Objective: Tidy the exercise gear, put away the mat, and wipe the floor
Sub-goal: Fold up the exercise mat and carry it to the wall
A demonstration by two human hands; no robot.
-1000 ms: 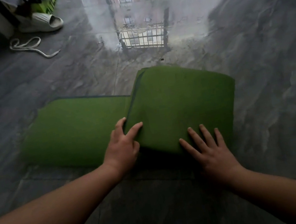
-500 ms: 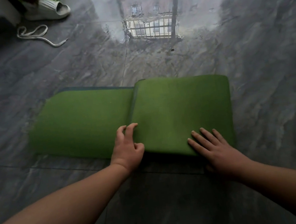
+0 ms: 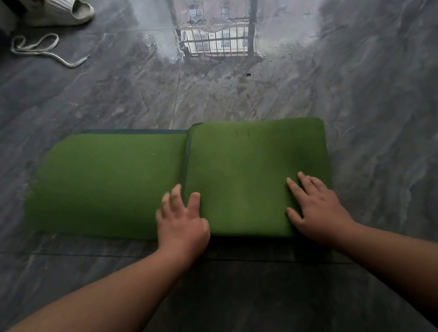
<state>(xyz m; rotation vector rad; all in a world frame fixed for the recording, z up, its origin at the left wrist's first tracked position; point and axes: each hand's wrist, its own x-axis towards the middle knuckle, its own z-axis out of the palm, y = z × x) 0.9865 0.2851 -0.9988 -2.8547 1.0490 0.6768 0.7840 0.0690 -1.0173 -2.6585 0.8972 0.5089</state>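
Mat: the folded green foam exercise mat lies flat on the glossy grey tiled floor, directly under and ahead of both hands.
Left hand: fingers spread and nearly straight, pressing at the edge of the upper folded panel.
Right hand: flat, fingers straight, pressing the panel's near right corner.
Technique: press evenly, square the edges, then fold toward the left-hand side.
Beyond the left hand: white slipper, white cord.

Mat: green, matt, finely textured foam-like surface, darker teal edge. Floor: dark grey marbled tile, glossy, mirror-like reflections, thin grout lines. Slipper: off-white, ribbed, matt, rubbery look. Cord: white, flat, woven look.
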